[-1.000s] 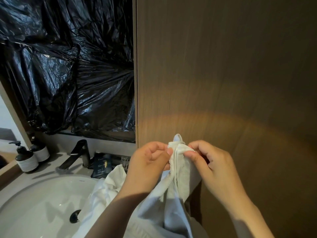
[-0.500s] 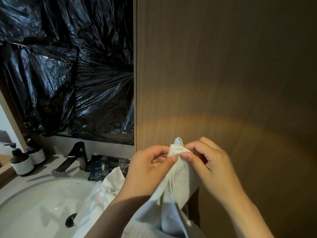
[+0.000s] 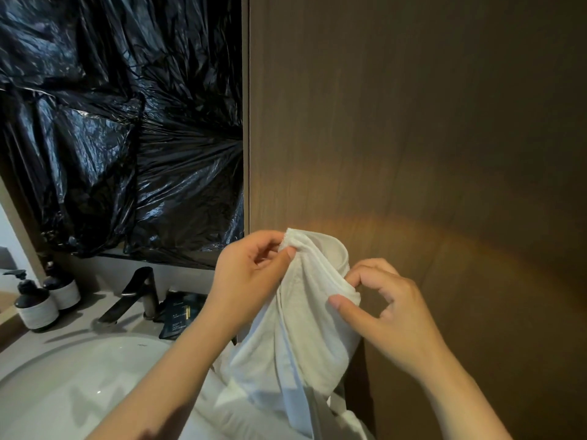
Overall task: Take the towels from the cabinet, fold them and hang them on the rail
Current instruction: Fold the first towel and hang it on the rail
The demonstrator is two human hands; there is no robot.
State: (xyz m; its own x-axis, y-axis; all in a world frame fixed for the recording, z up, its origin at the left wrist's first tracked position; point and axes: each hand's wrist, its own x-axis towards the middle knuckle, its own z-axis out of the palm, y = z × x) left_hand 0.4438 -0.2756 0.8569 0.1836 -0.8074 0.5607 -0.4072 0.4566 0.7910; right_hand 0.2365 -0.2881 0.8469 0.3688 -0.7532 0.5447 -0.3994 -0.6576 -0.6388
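Note:
A white towel (image 3: pixel 305 338) hangs bunched in front of me, its lower part trailing down past the sink's edge. My left hand (image 3: pixel 251 281) pinches its top corner between thumb and fingers. My right hand (image 3: pixel 381 309) pinches the towel's upper edge a little lower and to the right, thumb in front. The edge curves between the two hands. Behind them stands the brown wooden cabinet door (image 3: pixel 413 122), closed. No rail is in view.
A white sink basin (image 3: pixel 63 385) lies at the lower left with a dark tap (image 3: pixel 136 293) behind it. Two dark pump bottles (image 3: pixel 35 303) stand at the far left. Small dark packets (image 3: pixel 181 312) lie by the tap. Black plastic sheeting (image 3: pixel 120 122) covers the mirror.
My hands have drawn apart along the towel's top edge: the right hand slid down and to the right, the left rose slightly. The edge between them has opened out.

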